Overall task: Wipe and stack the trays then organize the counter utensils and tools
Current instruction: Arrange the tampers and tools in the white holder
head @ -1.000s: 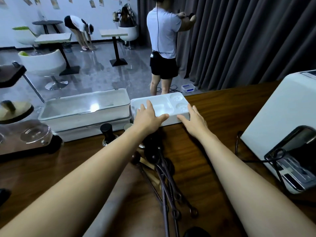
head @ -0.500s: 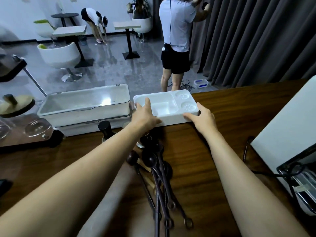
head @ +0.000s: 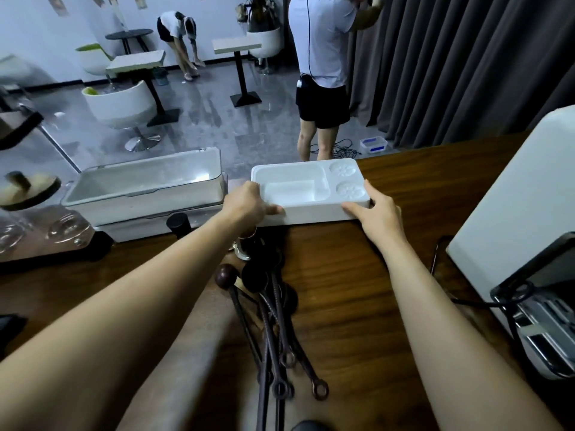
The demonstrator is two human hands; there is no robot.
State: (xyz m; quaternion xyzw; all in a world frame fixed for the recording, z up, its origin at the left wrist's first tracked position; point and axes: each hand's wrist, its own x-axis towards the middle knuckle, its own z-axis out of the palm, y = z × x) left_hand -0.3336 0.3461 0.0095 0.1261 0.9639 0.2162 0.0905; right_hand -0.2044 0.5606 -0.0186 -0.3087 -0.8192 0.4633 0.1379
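White tray (head: 314,214) sat at the counter's (head: 342,269) far edge, left hand (head: 245,204) curled over its near-left corner, right hand (head: 378,211) pinching the near-right one; best bet was a level, two-sided lift, keeping clear of the ladles (head: 275,309) lying just in front.
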